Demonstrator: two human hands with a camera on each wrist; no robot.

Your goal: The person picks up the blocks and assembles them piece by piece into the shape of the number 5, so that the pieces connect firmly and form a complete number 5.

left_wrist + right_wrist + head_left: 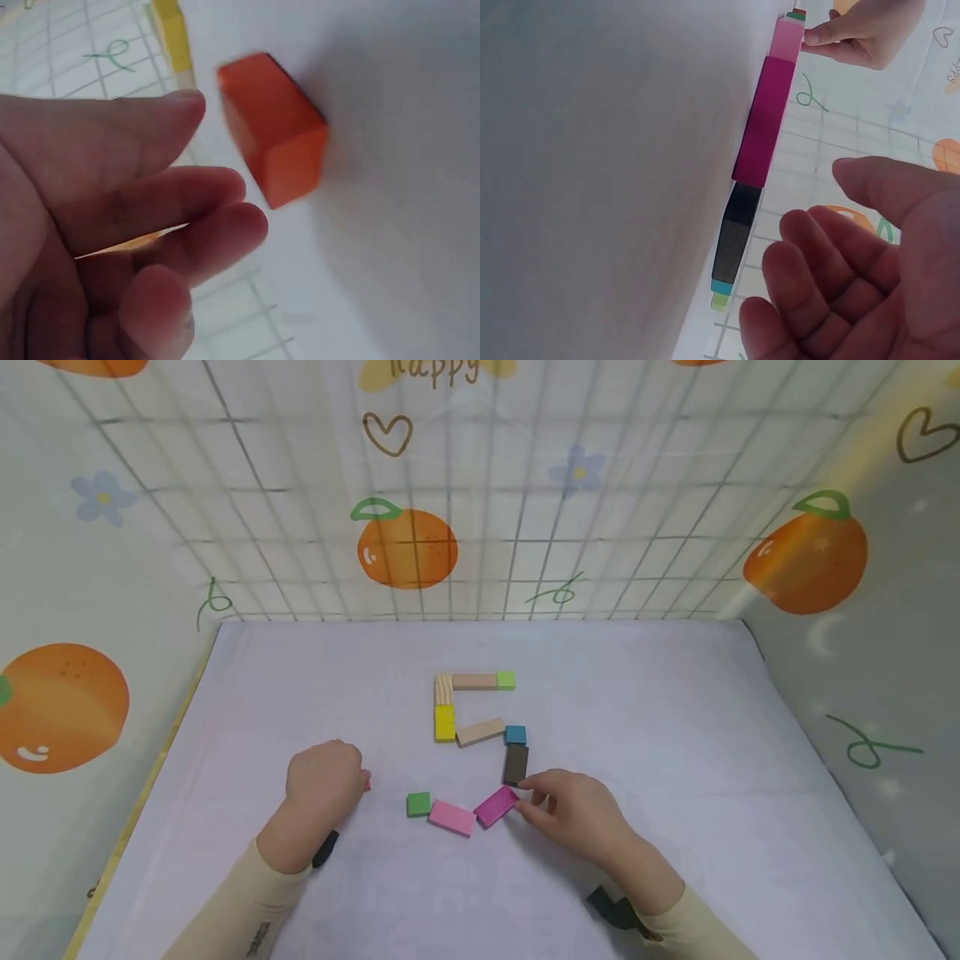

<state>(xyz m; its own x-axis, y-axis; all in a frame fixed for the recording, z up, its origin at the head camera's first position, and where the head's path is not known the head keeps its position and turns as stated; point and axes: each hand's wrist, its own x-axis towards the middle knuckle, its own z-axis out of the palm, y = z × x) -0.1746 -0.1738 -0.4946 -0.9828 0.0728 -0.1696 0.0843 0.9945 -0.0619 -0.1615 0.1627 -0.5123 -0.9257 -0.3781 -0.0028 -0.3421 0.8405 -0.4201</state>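
My left hand is above the left side of the table, its thumb and fingers apart from an orange-red block just beyond the fingertips. In the head view that block is mostly hidden behind the hand. My right hand hovers beside a magenta block and a dark block, with thumb and fingers loosely bent and nothing between them. Leftward from the magenta one lie a pink block and a small green block.
Further back, the curving row holds a blue block, a pale wood block, a yellow block, a striped wood block, a light brown block and a light green block. Printed curtains stand around the white table.
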